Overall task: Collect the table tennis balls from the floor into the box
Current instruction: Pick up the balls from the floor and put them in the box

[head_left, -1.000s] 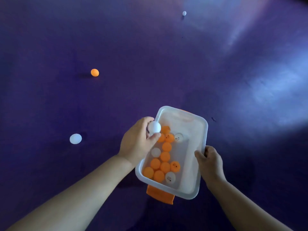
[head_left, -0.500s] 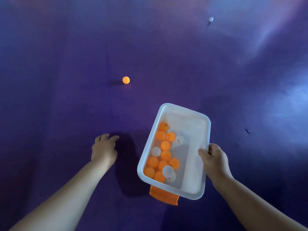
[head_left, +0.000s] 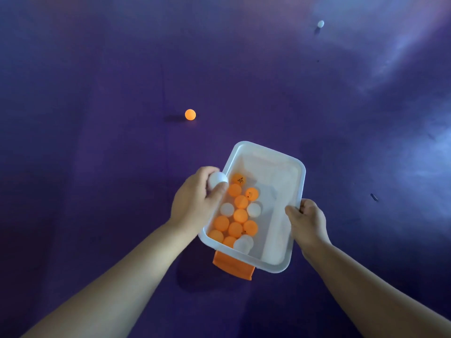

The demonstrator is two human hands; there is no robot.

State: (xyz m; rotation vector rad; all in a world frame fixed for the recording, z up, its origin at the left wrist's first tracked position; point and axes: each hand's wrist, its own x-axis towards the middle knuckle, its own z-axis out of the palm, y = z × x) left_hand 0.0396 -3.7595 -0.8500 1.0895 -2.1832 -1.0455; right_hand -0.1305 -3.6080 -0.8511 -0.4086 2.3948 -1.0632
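Nearest to the camera, two bare forearms reach forward from the bottom edge. The right hand (head_left: 308, 222) is closed on the right long rim of the box (head_left: 300, 181), with the thumb over the rim and the other fingers under it, and it holds the box above the floor (head_left: 97, 167). The box is a white, translucent plastic container of rectangular shape, turned a little so that its near end points to the lower right. An orange flap (head_left: 231, 267) shows under its near end.

Inside the box, a group of balls (head_left: 240, 217) lies against the left wall: most are orange and a few are white. The right part of the box bottom is bare.

The left hand (head_left: 195, 203) is at the left rim of the box, near its far half. Its thumb and fingers are clamped on one white ball (head_left: 217, 180), which sits just at the rim; I cannot tell if it is already over the inside of the box.

Farther away, an orange ball (head_left: 190, 114) lies alone on the dark purple floor, with a short shadow to its left. Much farther, near the upper right, a small white ball (head_left: 320, 23) lies on the floor too, well apart from the orange one. A pale patch of light falls on the floor at the right side.
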